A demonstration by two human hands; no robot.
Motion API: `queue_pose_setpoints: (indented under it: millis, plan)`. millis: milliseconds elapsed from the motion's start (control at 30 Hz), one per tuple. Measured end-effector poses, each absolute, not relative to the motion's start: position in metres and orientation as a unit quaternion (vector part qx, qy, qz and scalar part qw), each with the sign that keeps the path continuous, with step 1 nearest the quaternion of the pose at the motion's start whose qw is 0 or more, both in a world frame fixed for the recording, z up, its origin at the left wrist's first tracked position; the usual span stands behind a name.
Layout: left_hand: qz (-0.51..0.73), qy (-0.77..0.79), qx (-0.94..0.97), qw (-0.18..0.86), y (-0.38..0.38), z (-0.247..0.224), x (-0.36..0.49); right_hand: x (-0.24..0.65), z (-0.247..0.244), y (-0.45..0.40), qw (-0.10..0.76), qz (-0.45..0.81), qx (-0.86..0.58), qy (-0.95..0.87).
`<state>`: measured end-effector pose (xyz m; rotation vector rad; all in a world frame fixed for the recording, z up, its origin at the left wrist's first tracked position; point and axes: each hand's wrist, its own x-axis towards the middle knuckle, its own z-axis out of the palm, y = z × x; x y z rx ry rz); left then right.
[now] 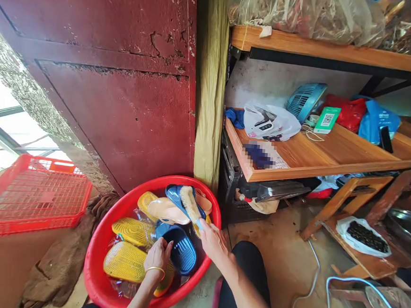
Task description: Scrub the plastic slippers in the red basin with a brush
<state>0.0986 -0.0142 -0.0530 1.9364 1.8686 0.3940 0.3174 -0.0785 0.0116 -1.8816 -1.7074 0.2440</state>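
A red basin holds water and several slippers. My left hand, with a bracelet at its wrist, is closed on the edge of a dark blue slipper. Fingers wrapped round its handle, my right hand grips a brush whose pale bristles lie over another blue slipper. Yellow slippers lie at the basin's left, soles up. A beige slipper rests behind the blue one near my left hand.
A red crate stands at the left, near a brown cloth. Behind the basin is a dark red door. A wooden shelf and wooden chair are at the right; a white cable crosses the lower right.
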Motion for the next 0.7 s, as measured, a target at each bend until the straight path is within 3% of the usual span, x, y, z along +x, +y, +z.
queue_pose_setpoints:
  millis: [167, 400, 533, 700]
  plan:
    - [0.121, 0.667, 0.694, 0.242, -0.017, -0.067, 0.077, 0.331, -0.002, -0.093, 0.29, 0.102, -0.706, -0.638]
    - [0.11, 0.705, 0.65, 0.26, -0.017, -0.059, 0.053, 0.314, -0.009, -0.116, 0.391, 0.136, -0.619, -0.668]
    - [0.102, 0.729, 0.596, 0.321, -0.015, -0.064, 0.048, 0.292, -0.018, -0.134, 0.334, 0.165, -0.623, -0.688]
    - [0.178, 0.715, 0.549, 0.395, -0.017, -0.076, 0.055, 0.286, -0.024, -0.159, 0.241, 0.186, -0.622, -0.721]
